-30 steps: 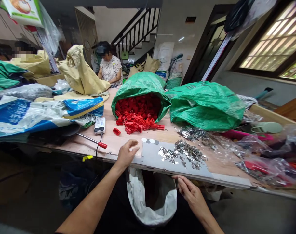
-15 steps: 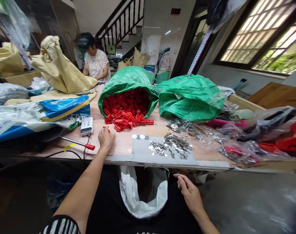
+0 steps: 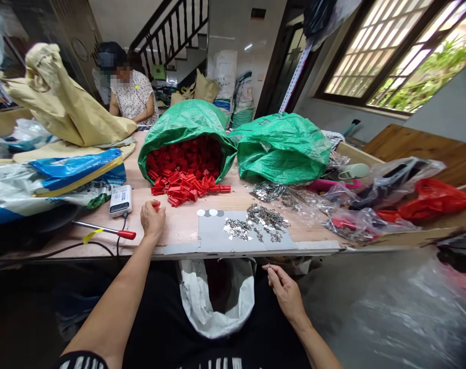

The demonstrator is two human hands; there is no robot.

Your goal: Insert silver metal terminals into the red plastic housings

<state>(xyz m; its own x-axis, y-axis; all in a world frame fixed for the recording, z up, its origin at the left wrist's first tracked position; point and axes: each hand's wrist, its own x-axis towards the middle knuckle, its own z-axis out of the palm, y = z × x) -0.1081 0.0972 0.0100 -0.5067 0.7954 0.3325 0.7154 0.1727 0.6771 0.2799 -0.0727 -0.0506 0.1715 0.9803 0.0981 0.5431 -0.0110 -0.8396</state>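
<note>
My left hand (image 3: 153, 223) rests at the table top, its fingers closed round a small red plastic piece (image 3: 156, 206). Just beyond it, a pile of similar red pieces (image 3: 181, 187) spills from the mouth of a green woven sack (image 3: 187, 118). My right hand (image 3: 286, 292) is below the table edge, thumb and forefinger pinched on a small thin metal piece (image 3: 269, 265), too small to make out fully. Between my hands, a white sack (image 3: 217, 325) hangs open at my lap. Small metal parts (image 3: 267, 216) lie heaped on a grey sheet (image 3: 217, 245).
Another green sack (image 3: 282, 154) lies to the right, near clear plastic bags (image 3: 352, 225). On the left are a white power bank (image 3: 121, 201) with a cable and a red-tipped rod (image 3: 126, 234). A person (image 3: 133, 95) sits across the table.
The whole view has swung to the right, so things appear further left. In my left fingers the red piece shows more plainly. My right hand keeps its pinch near the white sack.
</note>
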